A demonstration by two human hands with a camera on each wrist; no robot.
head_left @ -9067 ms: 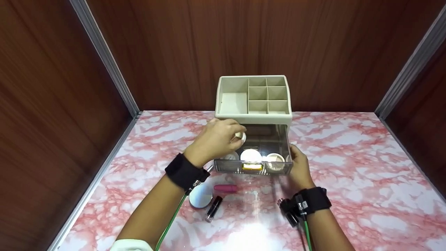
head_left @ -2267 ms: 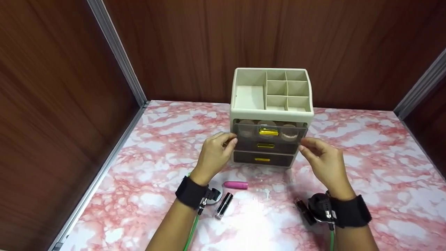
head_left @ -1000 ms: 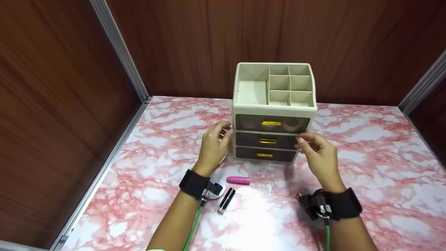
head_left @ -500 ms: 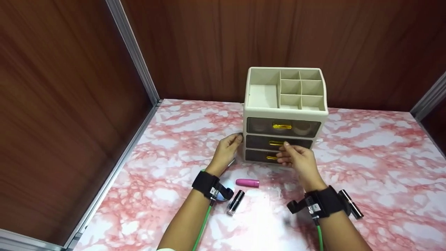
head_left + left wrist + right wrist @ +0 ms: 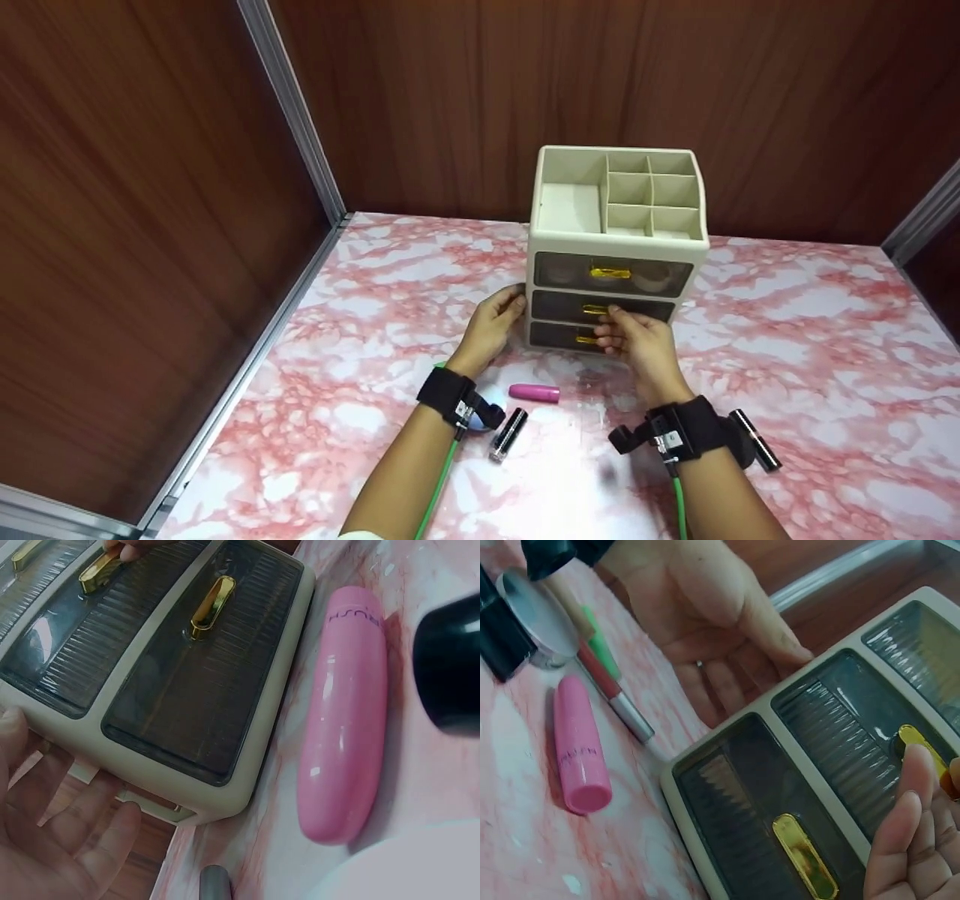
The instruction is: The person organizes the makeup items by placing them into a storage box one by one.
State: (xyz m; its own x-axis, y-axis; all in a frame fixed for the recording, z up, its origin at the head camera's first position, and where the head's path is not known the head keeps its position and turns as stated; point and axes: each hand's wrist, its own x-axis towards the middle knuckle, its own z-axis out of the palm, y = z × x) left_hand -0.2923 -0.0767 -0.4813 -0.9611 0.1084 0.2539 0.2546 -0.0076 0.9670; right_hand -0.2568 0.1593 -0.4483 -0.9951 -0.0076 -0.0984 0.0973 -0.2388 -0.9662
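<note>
A cream desktop organizer with three smoky see-through drawers stands at the back of the table. Round pale items show through its closed top drawer. My right hand pinches the gold handle of the middle drawer between thumb and finger, also seen in the right wrist view on that handle. The middle drawer sits flush. Against the organizer's left side rests my left hand, its fingers fairly straight and its thumb near the front edge. The bottom drawer's handle is untouched.
A pink tube lies in front of the organizer, with a black tube nearby. A round compact, a red-and-silver tube and something green lie by my left wrist. Another black tube lies right of my right wrist.
The top drawer, open earlier with my left hand holding a small round item over it, has been pushed shut. My right hand has moved from the organizer's right edge to the middle drawer's handle.
</note>
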